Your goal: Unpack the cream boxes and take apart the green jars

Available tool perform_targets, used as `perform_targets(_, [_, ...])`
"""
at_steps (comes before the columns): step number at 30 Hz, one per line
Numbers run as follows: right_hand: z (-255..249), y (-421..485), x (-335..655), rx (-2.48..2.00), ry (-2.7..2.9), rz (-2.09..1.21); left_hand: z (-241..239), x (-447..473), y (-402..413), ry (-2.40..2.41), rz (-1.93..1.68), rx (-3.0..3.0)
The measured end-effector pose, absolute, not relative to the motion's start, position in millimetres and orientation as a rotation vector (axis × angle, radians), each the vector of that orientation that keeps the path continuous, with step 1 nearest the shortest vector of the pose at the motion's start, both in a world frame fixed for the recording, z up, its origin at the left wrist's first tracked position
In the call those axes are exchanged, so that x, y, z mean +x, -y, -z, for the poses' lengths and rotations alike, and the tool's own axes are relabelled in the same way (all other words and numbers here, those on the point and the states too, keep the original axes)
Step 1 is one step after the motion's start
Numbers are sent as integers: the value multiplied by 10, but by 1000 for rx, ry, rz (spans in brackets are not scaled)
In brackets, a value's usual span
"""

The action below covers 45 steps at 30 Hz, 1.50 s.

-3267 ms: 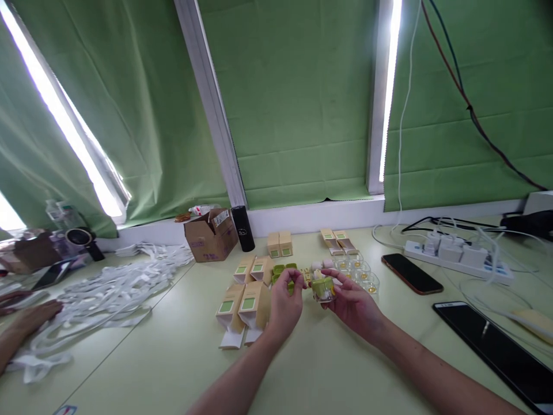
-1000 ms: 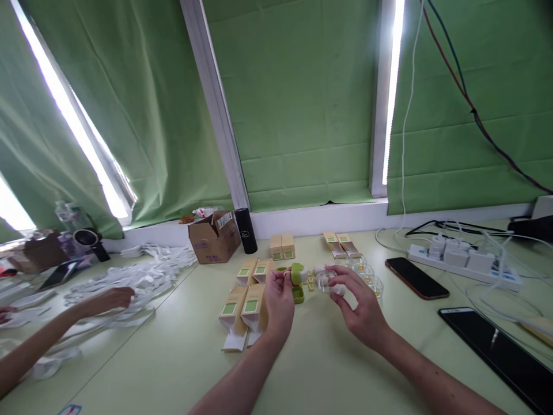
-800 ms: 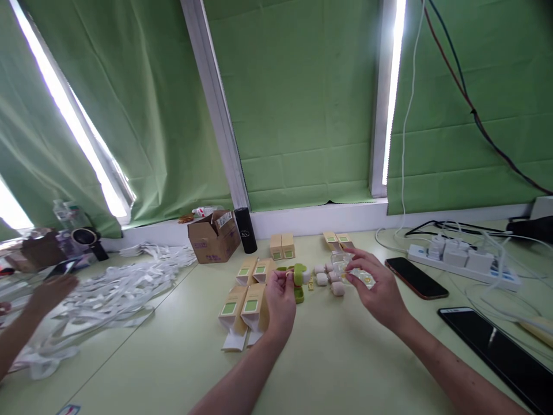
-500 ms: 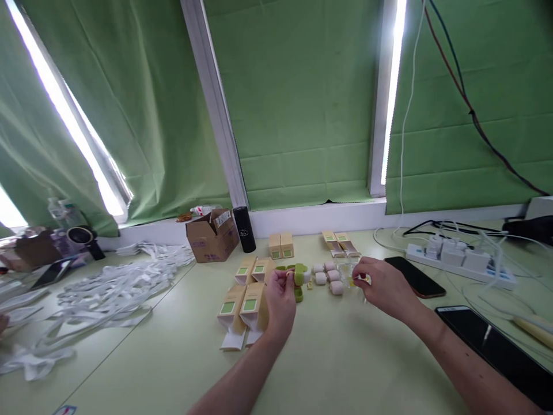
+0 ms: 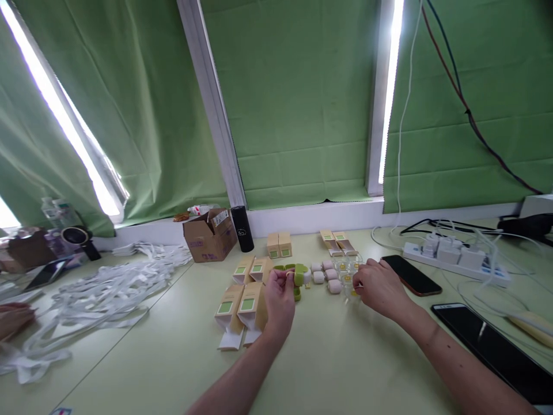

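Thumb and forefinger of the left hand pinch a small green plastic lid, held on edge just above the pale green counter; that grip is clenched on it. More green lids lie flat on the counter just behind it.

To the right of the lid sit a few pale pink rounded blocks. Beyond them is a cluster of small clear plastic cups with yellow inside. The right hand rests on the counter with its fingertips curled against the nearest clear cup. I cannot tell whether this grip is closed on the cup or only touching it.

Left of the left hand lie tan cardboard cartons with green square labels, some with open flaps.

Farther back stand an open brown cardboard box and a black cylindrical bottle.

On the right lie a dark phone in a brown case, a black tablet and a white power strip with plugs.

At far left, another person's hand lies beside a heap of white strips.
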State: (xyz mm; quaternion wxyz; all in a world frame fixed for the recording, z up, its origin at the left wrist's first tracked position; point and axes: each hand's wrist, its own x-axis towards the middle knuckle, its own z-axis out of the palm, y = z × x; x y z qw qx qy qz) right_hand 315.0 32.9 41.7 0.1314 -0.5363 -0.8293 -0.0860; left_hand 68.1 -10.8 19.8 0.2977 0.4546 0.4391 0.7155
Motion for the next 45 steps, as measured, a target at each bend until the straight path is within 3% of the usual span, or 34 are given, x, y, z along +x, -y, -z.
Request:
perform_targets(15, [-375, -357, 3186, -1538, 2352, 273, -227, 693, 147, -1146, -1872, 1198])
perform_targets(28, [-222, -100, 2784, -613, 2037, 275, -277, 743, 226, -936, -1585, 982])
perform_targets(45, [-95, 42, 2597, -462, 2038, 58, -226, 786, 227, -931, -1314, 985])
